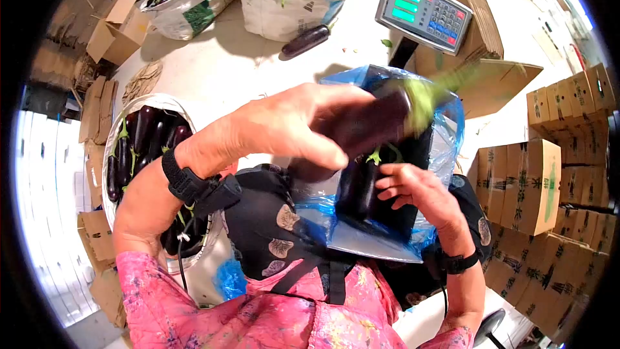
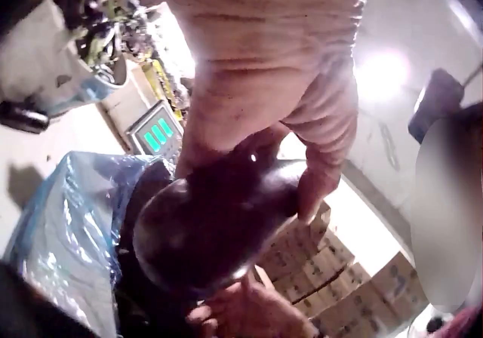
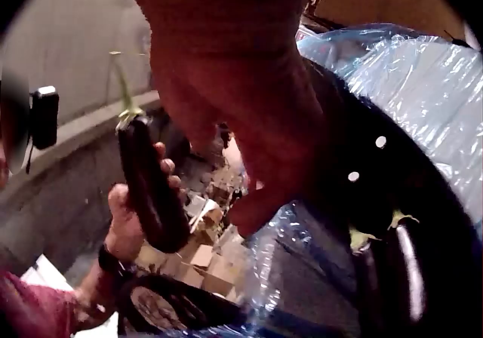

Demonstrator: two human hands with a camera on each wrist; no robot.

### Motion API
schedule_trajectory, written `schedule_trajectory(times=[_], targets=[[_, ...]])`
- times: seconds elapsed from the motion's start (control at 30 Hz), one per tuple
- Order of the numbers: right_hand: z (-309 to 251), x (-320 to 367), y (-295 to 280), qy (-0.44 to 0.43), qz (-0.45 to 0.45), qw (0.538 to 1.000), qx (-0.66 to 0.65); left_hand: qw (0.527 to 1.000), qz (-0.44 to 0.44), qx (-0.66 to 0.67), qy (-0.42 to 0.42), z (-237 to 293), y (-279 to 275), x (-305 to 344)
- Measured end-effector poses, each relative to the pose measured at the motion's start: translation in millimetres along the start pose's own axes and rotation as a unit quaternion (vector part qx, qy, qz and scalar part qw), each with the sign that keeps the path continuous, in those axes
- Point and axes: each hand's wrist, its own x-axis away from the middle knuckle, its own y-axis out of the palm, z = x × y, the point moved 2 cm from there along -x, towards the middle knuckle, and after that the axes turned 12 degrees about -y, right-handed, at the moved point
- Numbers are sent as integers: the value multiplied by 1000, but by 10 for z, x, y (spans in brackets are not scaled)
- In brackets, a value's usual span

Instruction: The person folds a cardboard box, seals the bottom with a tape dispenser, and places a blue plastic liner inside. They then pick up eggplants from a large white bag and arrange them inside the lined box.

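My left hand point(image 1: 290, 119) grips a dark purple eggplant point(image 1: 378, 123) around its body, raised over the box. Its green stem end points to the upper right and is blurred in the head view. In the left wrist view the eggplant's rounded end point(image 2: 196, 240) faces the camera. Below is a box lined with clear blue plastic point(image 1: 445, 129), with a few eggplants point(image 1: 365, 194) lying in its dark inside. Over the box's right side, my right hand point(image 1: 420, 194) hovers with loosely bent fingers and nothing in them, near the stems of those eggplants.
A scale display point(image 1: 423, 13) stands beyond the box. Large tubs point(image 1: 278, 16) of eggplants are at the back, with one loose eggplant point(image 1: 305, 42) before them. Another tub point(image 1: 184, 103) is at the left. Stacked cartons point(image 1: 520, 187) line the right.
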Motion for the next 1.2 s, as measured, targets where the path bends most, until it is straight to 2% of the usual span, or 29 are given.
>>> schedule_trajectory(times=[0.03, 0.1, 0.13, 0.17, 0.23, 0.33, 0.37, 0.47, 0.5, 0.53, 0.6, 0.67, 0.77, 0.83, 0.9, 0.93, 0.97, 1.03, 1.07, 1.1, 1.13, 1.2], targets=[[-103, 8, -34, 17, -6, 998, -62, 971, 2, -220, 98, 44, -11, -40], [-363, 142, 116, -62, 0, 965, -256, 947, -65, -282, 140, 102, 205, -208], [-333, 142, 104, -95, -10, 969, -229, 923, -67, -334, 180, 100, 314, -289], [-372, 142, 60, -105, -25, 988, -107, 904, -55, -367, 213, 94, 399, -359], [-330, 224, 57, -62, -11, 983, -173, 884, -47, -404, 231, -4, 500, -554], [-403, 220, 125, -59, 42, 988, -137, 834, 56, -491, 245, -97, 425, -694], [-350, 209, 118, -52, 58, 987, -143, 848, 66, -460, 253, -94, 347, -712], [-209, 81, 38, -22, 41, 983, -176, 912, 56, -360, 187, -127, 6, -666], [-168, 4, -23, -8, 32, 981, -192, 945, 64, -306, 96, -117, -84, -585], [-107, -77, -100, 12, 34, 982, -187, 951, 73, -299, 31, -127, -204, -497], [18, -266, -229, 26, 46, 986, -161, 979, 122, -164, -6, -401, -470, -346], [227, -493, -407, 39, 48, 988, -139, 978, 183, -76, -69, -521, -614, -92], [377, -780, -456, 38, 65, 993, -94, 960, 260, 6, -103, -1007, -785, 245], [742, -1013, -393, 25, 90, 996, 4, 945, 296, 49, -129, -1423, -808, 441], [1075, -1151, -174, -24, 87, 996, 17, 925, 335, 86, -157, -1693, -688, 635], [1175, -1194, -77, -45, 117, 992, 22, 919, 345, 112, -158, -1867, -623, 729], [1190, -1198, -59, -52, 134, 981, 131, 912, 354, 132, -163, -2009, -527, 819], [1143, -1190, -52, -73, 152, 925, 340, 904, 348, 173, -176, -2187, -342, 983], [1069, -1149, -53, -62, 160, 915, 366, 909, 337, 176, -170, -2297, -260, 1047], [1011, -1147, -120, -17, 86, 969, 231, 909, 338, 180, -163, -2407, -184, 1127], [1326, -1186, -249, -13, 99, 971, 215, 911, 335, 185, -153, -2465, -93, 1207], [1218, -1091, -174, -13, 107, 966, 236, 915, 333, 187, -130, -2608, 69, 1303]])
